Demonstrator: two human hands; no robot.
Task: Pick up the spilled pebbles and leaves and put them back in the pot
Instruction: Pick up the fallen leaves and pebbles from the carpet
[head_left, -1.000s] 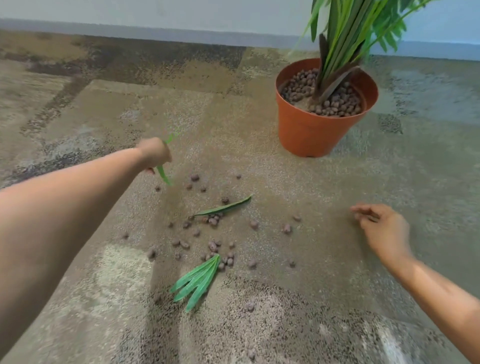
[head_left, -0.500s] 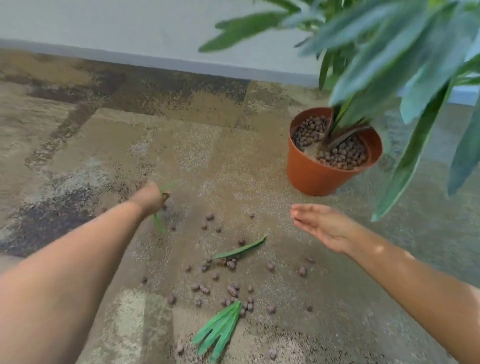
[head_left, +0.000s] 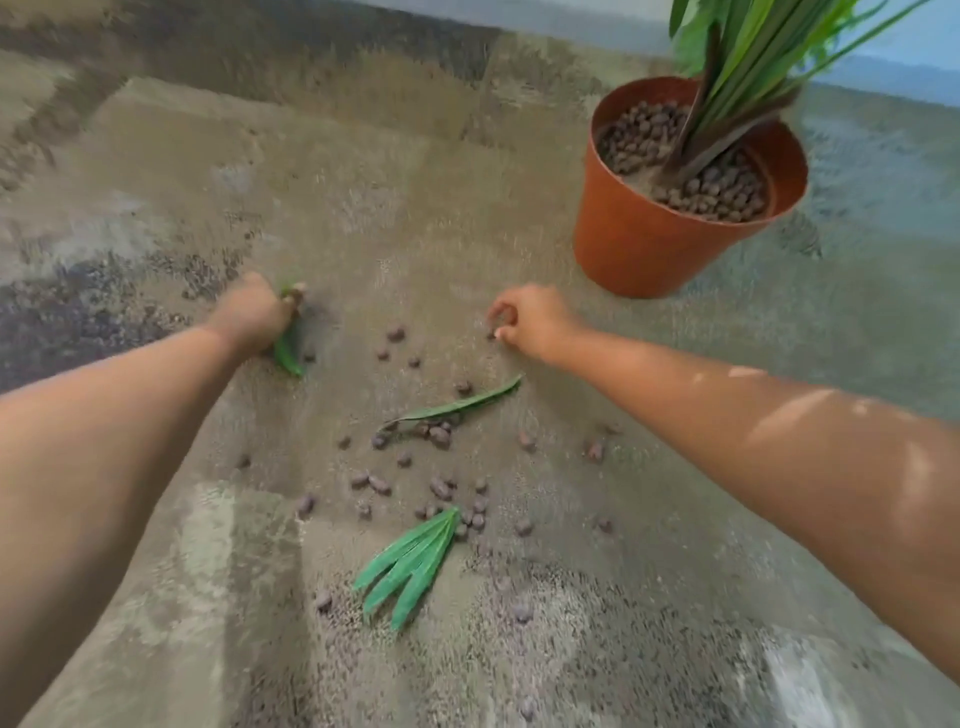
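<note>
An orange pot (head_left: 639, 244) with a green plant and brown pebbles stands on the carpet at the upper right. Several brown pebbles (head_left: 439, 436) lie scattered on the floor in the middle. A long thin leaf (head_left: 457, 404) lies among them, and a fan of green leaves (head_left: 410, 564) lies nearer to me. My left hand (head_left: 254, 312) is closed around a green leaf (head_left: 288, 353) at the left of the spill. My right hand (head_left: 530, 319) reaches down with thumb and forefinger pinched at a small pebble (head_left: 491, 334) on the carpet.
The floor is mottled brown and grey carpet (head_left: 208, 182). A pale wall base (head_left: 883, 62) runs along the top right behind the pot. The plant's long leaves (head_left: 753, 47) overhang the pot.
My right hand has dropped from an open, palm-up pose to the carpet and pinched at a pebble. My left hand still grips the leaf. The view has tilted downward.
</note>
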